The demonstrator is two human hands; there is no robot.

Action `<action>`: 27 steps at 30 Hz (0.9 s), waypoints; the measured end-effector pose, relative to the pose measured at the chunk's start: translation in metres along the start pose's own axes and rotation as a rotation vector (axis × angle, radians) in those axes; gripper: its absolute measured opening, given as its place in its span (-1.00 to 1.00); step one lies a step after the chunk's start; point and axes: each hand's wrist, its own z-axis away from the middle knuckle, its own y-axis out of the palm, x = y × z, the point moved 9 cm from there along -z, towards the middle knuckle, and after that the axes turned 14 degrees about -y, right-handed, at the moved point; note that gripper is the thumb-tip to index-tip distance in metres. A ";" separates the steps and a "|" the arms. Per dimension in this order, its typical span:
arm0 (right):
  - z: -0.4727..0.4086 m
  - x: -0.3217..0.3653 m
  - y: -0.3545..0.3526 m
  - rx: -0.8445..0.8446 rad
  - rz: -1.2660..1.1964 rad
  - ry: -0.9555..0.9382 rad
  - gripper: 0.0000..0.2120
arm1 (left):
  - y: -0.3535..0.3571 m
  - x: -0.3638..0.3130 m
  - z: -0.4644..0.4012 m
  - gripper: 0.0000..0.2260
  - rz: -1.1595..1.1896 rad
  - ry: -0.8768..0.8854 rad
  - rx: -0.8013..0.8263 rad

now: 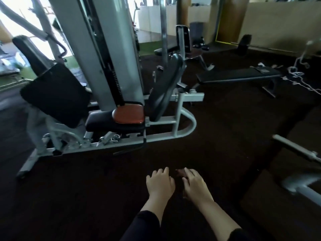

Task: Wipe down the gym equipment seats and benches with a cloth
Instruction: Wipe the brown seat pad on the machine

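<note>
**Cloth in hand, seats ahead**

Because both hands are low in the foreground, start there. The left hand (pixel 160 184) hangs with fingers loosely extended and appears to hold nothing. The right hand (pixel 195 185) sits just beside it, and a small dark reddish-brown shape shows between and under its fingers, most likely the cloth (pixel 180 173); it is too dim and blurred to say whether the fingers pinch it or merely lie over it.

A cloth like that should be light, soft and limp, with no stiffness of its own. It would handle best bunched or folded into a pad under a flat palm, not dangled from one corner.

Beyond the hands, across dark floor, stands the machine (pixel 111 49). Its seat (pixel 114 120) is black padding with an orange-brown patch at the rear, and an upright back pad (pixel 165 84) rises just behind. Another black pad (pixel 55 94) tilts on the left.

Farther off on the right lies a flat bench (pixel 239 75), and another bench (pixel 166 49) stands behind it.
</note>
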 end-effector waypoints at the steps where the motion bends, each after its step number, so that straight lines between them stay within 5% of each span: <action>1: -0.019 0.010 0.006 0.006 -0.001 -0.020 -0.56 | -0.007 0.013 -0.016 -0.55 0.005 -0.024 -0.001; 10: -0.181 0.071 0.056 0.060 -0.029 -0.179 -0.56 | -0.060 0.077 -0.157 -0.54 0.077 -0.142 -0.022; 27: -0.568 0.078 0.156 0.201 -0.071 -0.254 -0.58 | -0.119 0.114 -0.516 -0.55 0.043 -0.289 -0.002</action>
